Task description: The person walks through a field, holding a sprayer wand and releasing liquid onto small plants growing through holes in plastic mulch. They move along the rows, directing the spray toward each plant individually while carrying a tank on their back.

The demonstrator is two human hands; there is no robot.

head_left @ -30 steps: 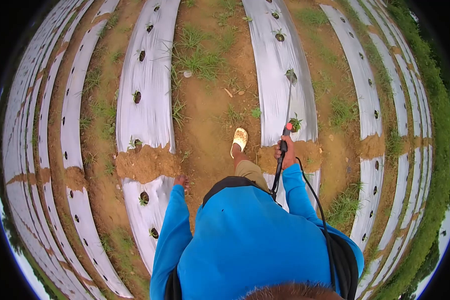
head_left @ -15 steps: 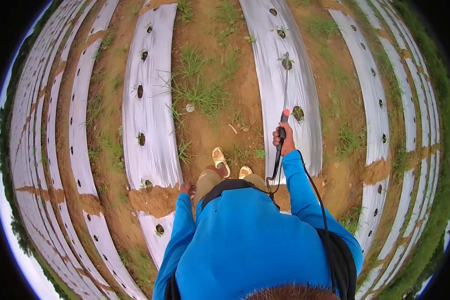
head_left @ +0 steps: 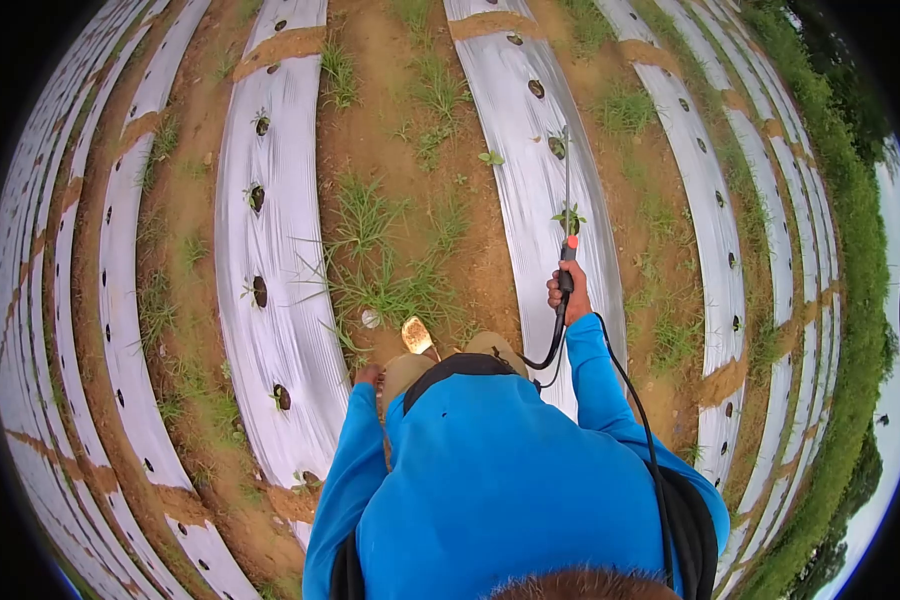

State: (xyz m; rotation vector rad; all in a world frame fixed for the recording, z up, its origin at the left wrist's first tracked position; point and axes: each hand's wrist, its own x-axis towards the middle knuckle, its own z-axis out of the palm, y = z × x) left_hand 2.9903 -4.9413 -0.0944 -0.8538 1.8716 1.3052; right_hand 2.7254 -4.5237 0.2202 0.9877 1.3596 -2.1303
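Note:
My right hand (head_left: 576, 297) is closed around the black handle of a sprayer wand (head_left: 567, 165). Its thin metal tube, with an orange-red collar at the base, points forward over a mulched bed. A black hose (head_left: 625, 375) runs from the grip area back along my right sleeve. Beneath the tube, a small green seedling (head_left: 573, 220) grows from a hole in the silver plastic mulch (head_left: 515, 115), and the tip lies near another planting hole (head_left: 557, 147). My left hand (head_left: 371, 375) hangs low beside my left thigh, its fingers too small and partly hidden to read.
A second mulched bed (head_left: 270, 240) with planting holes runs along my left. Between the beds lies a brown soil path (head_left: 370, 130) with grass clumps (head_left: 385, 280). More silver rows stretch out on both sides. One light shoe (head_left: 416, 335) shows below me.
I have stepped forward along the path, so plants and holes have slid back toward me. The wand stays in my right hand; its tip has passed to a farther hole. One shoe is now out of sight.

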